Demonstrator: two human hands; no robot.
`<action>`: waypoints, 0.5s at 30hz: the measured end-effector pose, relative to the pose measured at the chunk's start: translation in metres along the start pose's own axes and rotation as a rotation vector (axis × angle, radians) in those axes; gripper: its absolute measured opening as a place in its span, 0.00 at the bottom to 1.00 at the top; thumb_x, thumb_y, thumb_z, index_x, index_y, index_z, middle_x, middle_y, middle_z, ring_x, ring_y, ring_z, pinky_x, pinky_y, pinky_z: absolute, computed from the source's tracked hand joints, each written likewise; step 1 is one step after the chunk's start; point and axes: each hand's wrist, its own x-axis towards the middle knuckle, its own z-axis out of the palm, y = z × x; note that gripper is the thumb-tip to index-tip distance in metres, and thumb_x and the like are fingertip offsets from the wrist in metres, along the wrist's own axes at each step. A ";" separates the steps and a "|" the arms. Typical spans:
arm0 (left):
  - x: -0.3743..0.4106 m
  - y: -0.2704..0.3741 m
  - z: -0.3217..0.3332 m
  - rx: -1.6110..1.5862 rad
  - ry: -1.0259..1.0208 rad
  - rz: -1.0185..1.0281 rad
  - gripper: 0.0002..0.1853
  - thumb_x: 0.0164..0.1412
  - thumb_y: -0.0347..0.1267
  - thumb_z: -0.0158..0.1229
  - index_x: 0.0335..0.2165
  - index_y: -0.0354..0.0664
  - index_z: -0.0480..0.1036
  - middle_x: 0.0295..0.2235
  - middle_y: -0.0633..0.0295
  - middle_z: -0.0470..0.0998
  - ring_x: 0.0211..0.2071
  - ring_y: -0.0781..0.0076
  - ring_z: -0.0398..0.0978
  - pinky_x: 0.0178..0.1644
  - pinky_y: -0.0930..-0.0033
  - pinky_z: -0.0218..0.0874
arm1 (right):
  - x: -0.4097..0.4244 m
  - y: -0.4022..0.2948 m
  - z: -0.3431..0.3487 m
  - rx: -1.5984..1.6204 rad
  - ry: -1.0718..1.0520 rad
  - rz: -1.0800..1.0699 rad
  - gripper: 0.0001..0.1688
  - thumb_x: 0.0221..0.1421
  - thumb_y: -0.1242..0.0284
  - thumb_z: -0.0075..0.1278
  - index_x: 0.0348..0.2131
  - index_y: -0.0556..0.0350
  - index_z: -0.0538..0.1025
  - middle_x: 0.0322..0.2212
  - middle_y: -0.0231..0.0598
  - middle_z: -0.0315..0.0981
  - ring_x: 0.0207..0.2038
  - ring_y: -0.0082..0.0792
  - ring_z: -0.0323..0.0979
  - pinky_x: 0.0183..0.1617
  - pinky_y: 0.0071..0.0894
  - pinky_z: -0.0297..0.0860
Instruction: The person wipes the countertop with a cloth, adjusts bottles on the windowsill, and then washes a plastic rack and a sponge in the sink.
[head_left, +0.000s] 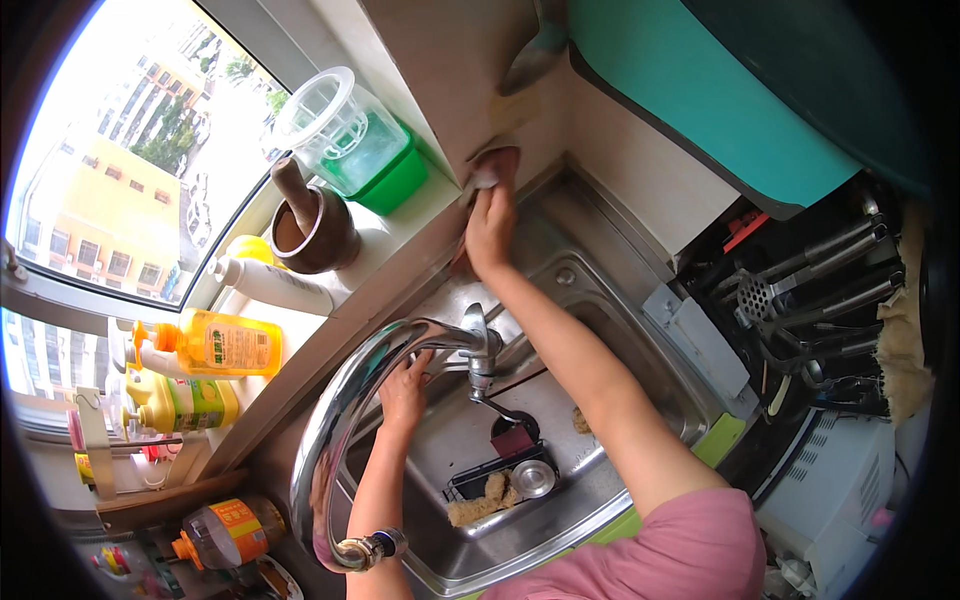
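My right hand (491, 225) reaches to the wall in the corner behind the stainless steel sink (555, 480) and presses a dark reddish cloth (495, 169) against it; the cloth is slightly blurred. My left hand (405, 390) is behind the tall curved chrome faucet (315, 457), its fingers at the rear rim of the sink; what they touch is partly hidden by the faucet. Inside the sink, a black wire caddy (472, 484) holds a tan scrubber (480, 510) and a round metal strainer (534, 478). A dark red sponge (513, 442) lies beside the drain.
The windowsill bears a green plastic container (390, 180), a mortar with a pestle (326, 232), a white bottle (274, 285) and an orange pump bottle (240, 343). A teal panel (690, 97) hangs at upper right. Metal kitchen utensils (817, 277) and a white appliance (832, 487) stand right.
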 end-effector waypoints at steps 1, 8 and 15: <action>0.002 0.000 0.000 0.001 -0.019 -0.002 0.27 0.46 0.23 0.60 0.48 0.53 0.72 0.40 0.54 0.74 0.43 0.48 0.72 0.44 0.55 0.62 | 0.014 0.013 0.003 -0.024 0.093 0.005 0.23 0.61 0.76 0.33 0.55 0.66 0.61 0.55 0.62 0.58 0.59 0.54 0.57 0.59 0.38 0.56; 0.003 0.007 -0.003 -0.042 -0.025 -0.004 0.25 0.49 0.23 0.58 0.48 0.53 0.71 0.39 0.52 0.75 0.42 0.48 0.72 0.43 0.53 0.63 | 0.044 0.036 0.000 -0.216 0.230 -0.026 0.14 0.59 0.77 0.35 0.41 0.70 0.67 0.39 0.66 0.67 0.45 0.61 0.65 0.49 0.46 0.60; -0.002 -0.001 -0.001 0.002 -0.057 -0.005 0.27 0.50 0.22 0.57 0.50 0.52 0.69 0.43 0.51 0.75 0.44 0.49 0.72 0.45 0.54 0.62 | -0.027 0.039 -0.001 -0.431 -0.121 0.163 0.24 0.54 0.81 0.35 0.51 0.71 0.58 0.52 0.67 0.53 0.56 0.60 0.52 0.60 0.45 0.49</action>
